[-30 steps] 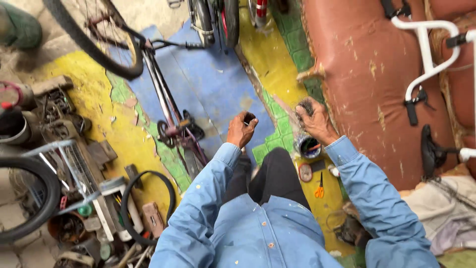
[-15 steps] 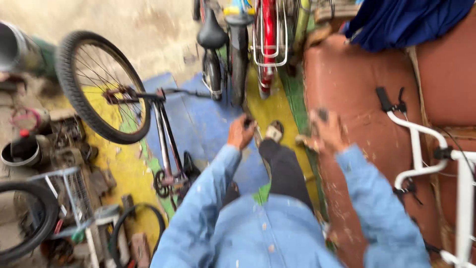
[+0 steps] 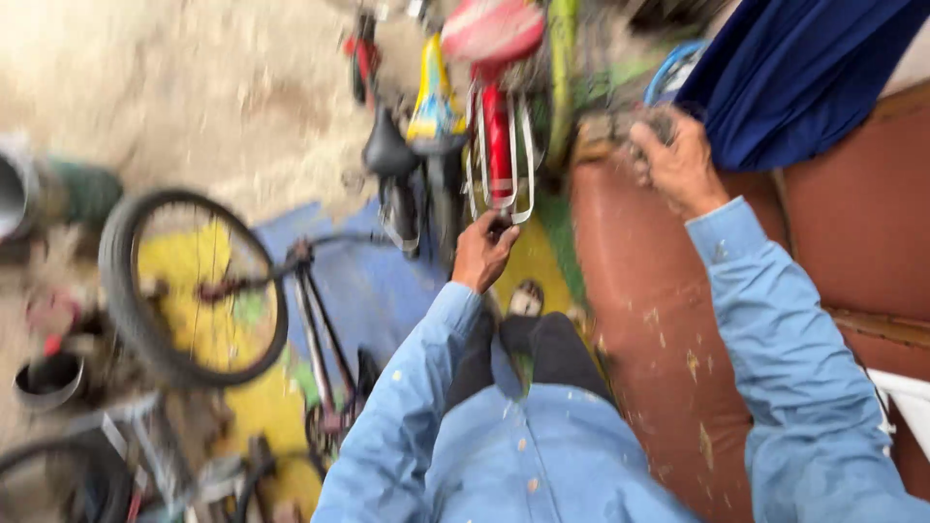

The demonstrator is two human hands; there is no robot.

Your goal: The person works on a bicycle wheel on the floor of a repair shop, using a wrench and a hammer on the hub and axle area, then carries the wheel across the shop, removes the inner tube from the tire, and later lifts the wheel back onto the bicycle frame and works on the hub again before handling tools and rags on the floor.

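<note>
My left hand (image 3: 481, 254) is stretched forward over the floor, fingers curled on a small dark object (image 3: 500, 226), close to the rear rack of a red bicycle (image 3: 499, 136). My right hand (image 3: 678, 160) is up on the top corner of a worn brown padded seat (image 3: 639, 291), with its fingers curled over the edge. Both sleeves are light blue. Everything is blurred by motion, so fine detail in either hand is lost. My sandalled foot (image 3: 526, 298) shows below my left hand.
A bicycle frame (image 3: 320, 329) with a spoked wheel (image 3: 126, 291) lies on a blue and yellow mat (image 3: 378, 281). A black saddle (image 3: 387, 150) stands beside the red bicycle. Blue cloth (image 3: 794, 77) drapes the seat. A dark pot (image 3: 48, 383) and scrap parts sit at left.
The view has risen and swung forward. My right hand went from the floor up to the seat's top corner. My left hand lifted toward the red bicycle.
</note>
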